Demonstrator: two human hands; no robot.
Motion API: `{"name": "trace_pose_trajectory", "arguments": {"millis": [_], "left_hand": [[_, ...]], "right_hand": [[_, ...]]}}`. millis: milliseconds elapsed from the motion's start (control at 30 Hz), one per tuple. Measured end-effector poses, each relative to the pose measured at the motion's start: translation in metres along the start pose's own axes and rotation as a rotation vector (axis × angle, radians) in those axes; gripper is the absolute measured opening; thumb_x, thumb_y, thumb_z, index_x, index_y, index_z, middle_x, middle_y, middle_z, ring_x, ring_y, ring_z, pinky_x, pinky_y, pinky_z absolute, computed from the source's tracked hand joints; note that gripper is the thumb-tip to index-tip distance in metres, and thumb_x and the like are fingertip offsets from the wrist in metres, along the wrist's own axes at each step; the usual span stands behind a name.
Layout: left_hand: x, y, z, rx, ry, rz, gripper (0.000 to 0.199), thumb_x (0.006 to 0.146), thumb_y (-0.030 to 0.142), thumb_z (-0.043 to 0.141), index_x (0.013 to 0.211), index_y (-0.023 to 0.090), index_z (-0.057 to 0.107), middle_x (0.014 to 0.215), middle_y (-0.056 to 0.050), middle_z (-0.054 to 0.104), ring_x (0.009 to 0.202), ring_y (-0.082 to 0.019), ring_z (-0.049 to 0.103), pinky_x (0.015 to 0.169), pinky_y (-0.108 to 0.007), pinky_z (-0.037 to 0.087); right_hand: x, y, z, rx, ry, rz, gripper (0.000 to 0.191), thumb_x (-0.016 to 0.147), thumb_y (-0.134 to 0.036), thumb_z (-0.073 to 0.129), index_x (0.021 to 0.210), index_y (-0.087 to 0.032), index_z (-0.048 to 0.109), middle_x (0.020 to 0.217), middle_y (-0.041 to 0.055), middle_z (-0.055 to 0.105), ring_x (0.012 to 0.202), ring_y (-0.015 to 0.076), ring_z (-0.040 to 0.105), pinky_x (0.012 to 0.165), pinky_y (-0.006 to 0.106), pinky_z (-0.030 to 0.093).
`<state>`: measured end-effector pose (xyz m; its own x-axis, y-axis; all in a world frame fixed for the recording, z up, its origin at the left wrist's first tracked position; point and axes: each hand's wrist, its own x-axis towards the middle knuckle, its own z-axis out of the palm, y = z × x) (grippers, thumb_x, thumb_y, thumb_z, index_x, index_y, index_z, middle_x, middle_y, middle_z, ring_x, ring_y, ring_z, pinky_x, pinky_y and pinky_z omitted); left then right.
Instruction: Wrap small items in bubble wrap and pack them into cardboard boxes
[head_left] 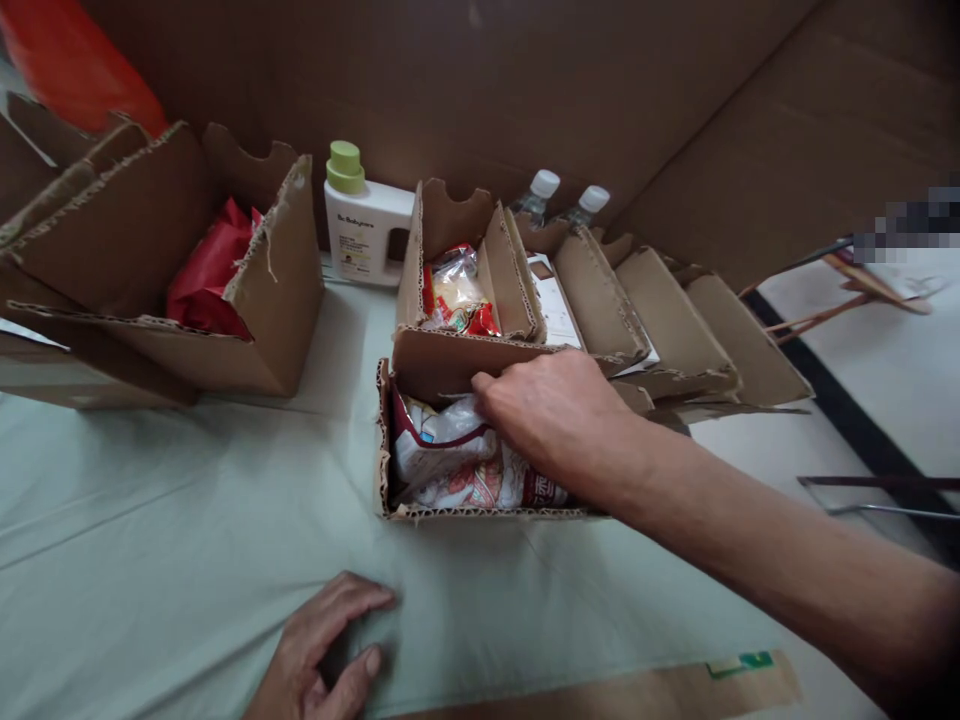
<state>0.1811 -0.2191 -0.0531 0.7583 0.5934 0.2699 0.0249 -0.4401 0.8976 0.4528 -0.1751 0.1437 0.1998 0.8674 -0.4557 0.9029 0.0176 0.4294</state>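
Head view: at frame centre, the plastic bag (442, 458) lies in the box (383, 440), below and left of your curled right hand (551, 408); whether it grips, I cannot tell. Your left hand (300, 645), lower frame, is unclenched.

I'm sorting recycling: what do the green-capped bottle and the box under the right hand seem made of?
Box: matte brown corrugated cardboard, its fluted edge showing. Green-capped bottle: probably smooth, opaque white plastic, judging by its built-in handle.
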Motion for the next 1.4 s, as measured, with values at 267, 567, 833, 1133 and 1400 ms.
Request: {"name": "trace_pose_trajectory", "arguments": {"millis": [267, 567, 833, 1133, 1400], "left_hand": [[-0.003, 0.000, 0.000, -0.041, 0.001, -0.023, 0.031, 0.094, 0.029, 0.066, 0.125, 0.031, 0.067, 0.102, -0.004, 0.081, 0.093, -0.020, 0.079, 0.080, -0.028, 0.066], [-0.003, -0.001, 0.001, -0.015, 0.009, -0.027, 0.030, 0.094, 0.030, 0.066, 0.124, 0.031, 0.068, 0.103, -0.003, 0.081, 0.094, -0.019, 0.078, 0.083, -0.027, 0.065], [-0.003, -0.002, 0.000, -0.007, 0.011, -0.022, 0.030, 0.093, 0.031, 0.068, 0.124, 0.031, 0.068, 0.103, -0.003, 0.081, 0.094, -0.020, 0.079, 0.083, -0.025, 0.065], [0.000, -0.001, 0.001, -0.005, -0.005, -0.041, 0.029, 0.093, 0.031, 0.067, 0.122, 0.032, 0.069, 0.102, -0.004, 0.081, 0.093, -0.020, 0.079, 0.081, -0.027, 0.066], [-0.001, 0.000, 0.000, -0.026, 0.007, -0.031, 0.030, 0.094, 0.031, 0.067, 0.123, 0.032, 0.069, 0.103, -0.004, 0.081, 0.093, -0.021, 0.079, 0.081, -0.026, 0.065]], "right_hand": [[-0.016, 0.004, 0.010, -0.046, 0.332, 0.003, 0.011, 0.092, -0.015, 0.059, 0.090, -0.018, 0.068, 0.077, 0.0098, 0.076, 0.071, 0.0222, 0.070, 0.060, 0.032, 0.035], [-0.015, 0.031, 0.042, 0.298, 0.188, 0.101, 0.021, 0.097, -0.023, 0.056, 0.099, -0.023, 0.078, 0.090, 0.0043, 0.080, 0.081, 0.0215, 0.074, 0.064, 0.028, 0.043], [-0.022, 0.035, 0.054, 0.483, 0.231, -0.004, 0.022, 0.098, -0.030, 0.060, 0.110, -0.025, 0.078, 0.105, 0.0036, 0.080, 0.094, 0.0218, 0.074, 0.076, 0.029, 0.049], [0.001, 0.021, 0.035, 0.203, 0.107, 0.021, 0.023, 0.098, -0.025, 0.056, 0.096, -0.021, 0.079, 0.084, 0.0066, 0.079, 0.074, 0.0200, 0.072, 0.056, 0.028, 0.031], [-0.003, 0.019, 0.019, 0.118, 0.018, -0.032, 0.019, 0.089, -0.011, 0.062, 0.084, -0.018, 0.079, 0.077, 0.0107, 0.077, 0.073, 0.0240, 0.073, 0.060, 0.029, 0.043]]}}
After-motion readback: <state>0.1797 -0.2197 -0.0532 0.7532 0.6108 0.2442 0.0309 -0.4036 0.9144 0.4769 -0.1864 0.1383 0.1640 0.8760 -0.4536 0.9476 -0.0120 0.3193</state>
